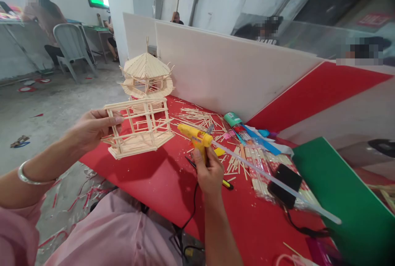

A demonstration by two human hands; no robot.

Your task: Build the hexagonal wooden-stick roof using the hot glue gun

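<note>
My left hand [92,128] grips the left side of a small wooden stick frame [140,128], a hexagonal open lattice held tilted above the red table [148,179]. My right hand [210,173] is wrapped round the handle of a yellow glue gun [196,135], its nozzle pointing left towards the frame and a long clear glue stick [277,183] trailing out behind it to the right. Behind the frame stands a finished stick pavilion roof [146,74] on the table's far corner.
Loose wooden sticks [197,117] and packets of sticks [262,167] litter the table, with a black adapter [285,183] and cable. A white partition [231,76] runs behind. A green board [342,200] lies at right. People sit at desks beyond, left and behind the partition.
</note>
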